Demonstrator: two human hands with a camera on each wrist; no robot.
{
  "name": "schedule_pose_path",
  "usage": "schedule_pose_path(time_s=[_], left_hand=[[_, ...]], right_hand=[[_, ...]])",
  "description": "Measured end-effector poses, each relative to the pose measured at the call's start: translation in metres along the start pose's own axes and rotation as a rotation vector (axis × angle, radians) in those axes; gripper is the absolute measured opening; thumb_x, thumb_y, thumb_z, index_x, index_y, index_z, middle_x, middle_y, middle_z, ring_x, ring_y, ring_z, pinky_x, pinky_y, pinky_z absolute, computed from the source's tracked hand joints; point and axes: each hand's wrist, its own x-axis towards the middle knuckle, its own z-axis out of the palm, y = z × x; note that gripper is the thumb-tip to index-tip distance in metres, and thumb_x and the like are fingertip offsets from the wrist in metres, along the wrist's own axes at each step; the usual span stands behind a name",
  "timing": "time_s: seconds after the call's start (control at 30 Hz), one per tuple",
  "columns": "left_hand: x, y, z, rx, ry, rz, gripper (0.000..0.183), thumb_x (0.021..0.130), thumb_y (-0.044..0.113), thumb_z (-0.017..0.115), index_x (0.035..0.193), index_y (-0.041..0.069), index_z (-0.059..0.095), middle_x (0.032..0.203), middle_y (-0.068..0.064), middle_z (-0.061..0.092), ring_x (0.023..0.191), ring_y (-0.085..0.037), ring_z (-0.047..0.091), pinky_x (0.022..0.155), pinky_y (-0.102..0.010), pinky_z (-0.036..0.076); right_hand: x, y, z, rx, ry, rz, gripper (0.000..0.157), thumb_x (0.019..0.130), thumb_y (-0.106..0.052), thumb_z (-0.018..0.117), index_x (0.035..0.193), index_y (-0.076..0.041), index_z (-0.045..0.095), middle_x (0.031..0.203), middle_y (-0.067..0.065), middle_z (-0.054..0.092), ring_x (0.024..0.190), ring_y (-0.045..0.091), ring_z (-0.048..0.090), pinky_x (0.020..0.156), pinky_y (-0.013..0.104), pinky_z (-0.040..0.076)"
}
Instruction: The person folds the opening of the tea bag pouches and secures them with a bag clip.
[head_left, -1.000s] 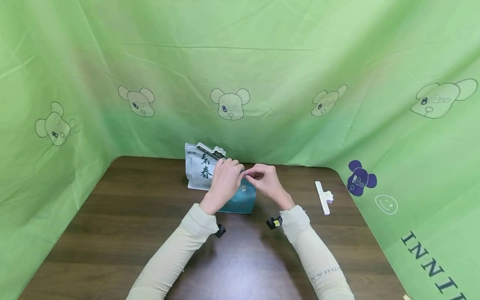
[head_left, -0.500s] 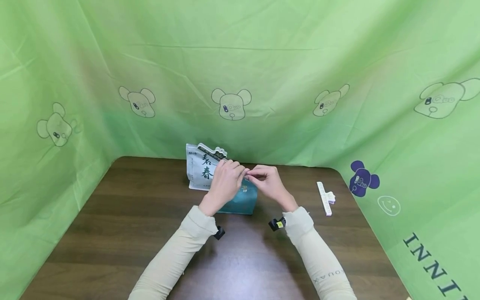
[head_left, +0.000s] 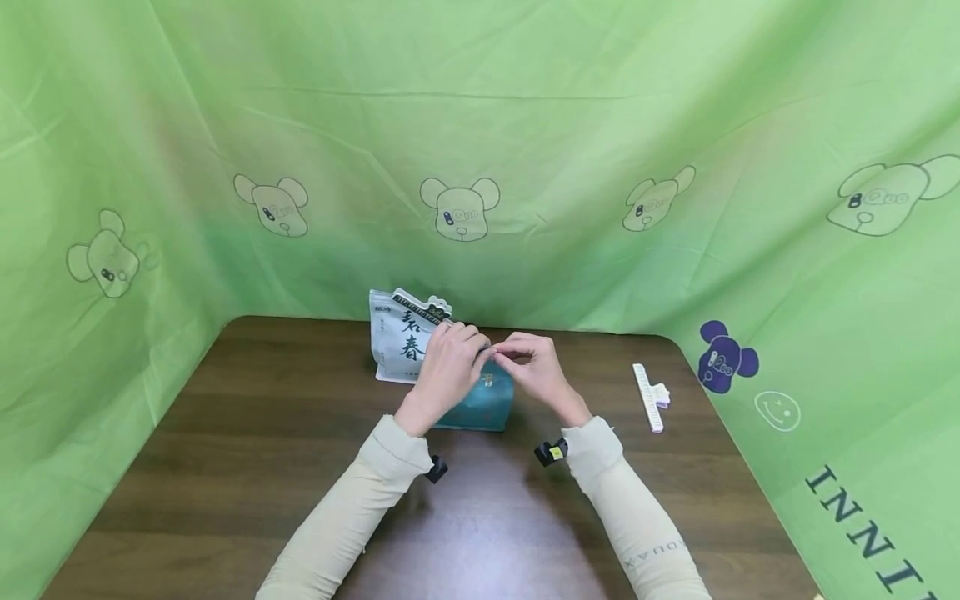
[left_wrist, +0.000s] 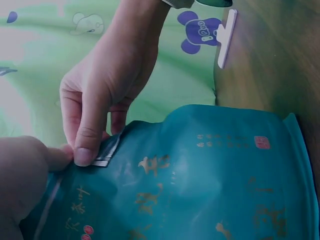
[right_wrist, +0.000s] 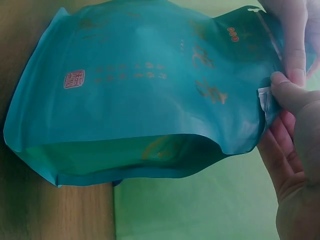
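A teal tea pouch (head_left: 480, 404) with gold lettering stands on the table. My left hand (head_left: 448, 360) grips its top edge from the left. Beside it, the thumb and fingers of my right hand (head_left: 534, 367) pinch the same edge, close to the left fingertips. In the left wrist view, a small silvery flap (left_wrist: 107, 152) shows at the pinched edge under the right thumb. The right wrist view shows the pouch (right_wrist: 145, 100) tilted, its side gusset facing the camera. My left fingers' far side is hidden behind the pouch.
Behind the left hand stands a pale tea pouch (head_left: 392, 342) with a black-and-white clip (head_left: 423, 307) across its top. A white bag clip (head_left: 648, 398) lies on the brown table (head_left: 247, 450) at the right. Green cloth (head_left: 337, 167) surrounds the table's back and sides.
Both hands stay at the top of the teal pouch, with only slight finger shifts. The whole head view drifts a little; the pouches and the loose clip keep their places.
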Motion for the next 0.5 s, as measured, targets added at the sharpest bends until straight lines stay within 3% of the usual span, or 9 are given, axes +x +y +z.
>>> schedule_pose_path(time_s=[0.1,0.33,0.5], left_hand=[[0.000,0.000,0.001,-0.014,0.003,0.001,0.008,0.094,0.020,0.073,0.091,0.012,0.076,0.084,0.002,0.070,0.079,-0.019,0.060,0.075,-0.033,0.041],[0.000,0.001,0.003,-0.028,0.026,0.002,0.007,0.094,0.017,0.072,0.092,0.011,0.076,0.084,0.000,0.069,0.080,-0.020,0.060,0.075,-0.034,0.041],[0.001,0.001,0.005,-0.022,0.034,0.007,0.007,0.094,0.016,0.072,0.090,0.011,0.075,0.083,0.000,0.069,0.079,-0.019,0.059,0.074,-0.034,0.041]], right_hand=[[-0.001,0.000,0.001,0.007,0.012,-0.012,0.012,0.082,0.018,0.072,0.091,0.012,0.076,0.081,0.023,0.071,0.072,0.015,0.069,0.066,0.022,0.059],[-0.007,0.035,0.006,0.004,0.068,-0.049,0.014,0.081,0.014,0.076,0.092,0.005,0.079,0.082,0.021,0.074,0.073,0.017,0.071,0.067,0.017,0.056],[-0.003,0.015,0.005,0.031,0.074,-0.057,0.011,0.081,0.017,0.073,0.090,0.010,0.077,0.080,0.024,0.072,0.071,0.017,0.069,0.065,0.016,0.055]])
